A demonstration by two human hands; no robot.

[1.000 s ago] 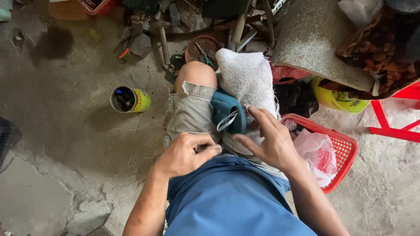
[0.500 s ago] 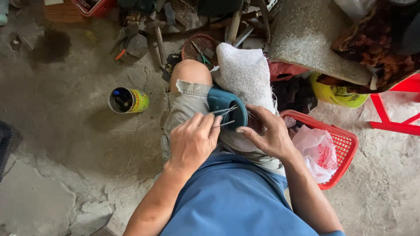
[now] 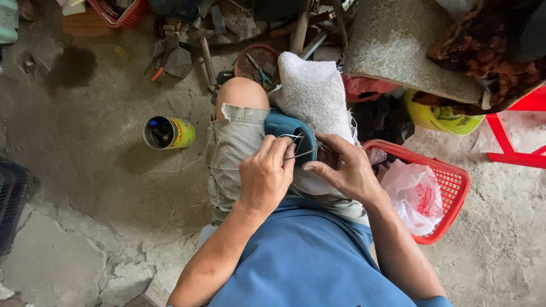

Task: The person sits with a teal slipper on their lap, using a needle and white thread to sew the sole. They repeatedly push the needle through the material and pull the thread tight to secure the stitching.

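Note:
A blue shoe [image 3: 289, 128] lies on my lap, sole edge up, between my bare knee and a white towel [image 3: 314, 90] draped over my other leg. My left hand [image 3: 265, 175] pinches a thin white thread [image 3: 170, 169] at the shoe's rim. The thread loops over the shoe and trails off to the left above the floor. On the shoe's right side my right hand [image 3: 344, 168] grips it, fingers curled around it. I cannot make out a needle.
A yellow-green tin can [image 3: 168, 132] stands on the cracked concrete floor to my left. A red plastic basket [image 3: 455, 181] with a white bag [image 3: 415, 196] sits at my right. Tools and a bowl [image 3: 257, 61] lie ahead, a concrete slab [image 3: 398, 45] and red stool [image 3: 515, 136] beyond.
My left hand has come up from my lap to the shoe's rim and now pinches the thread. The right hand has kept its hold on the shoe.

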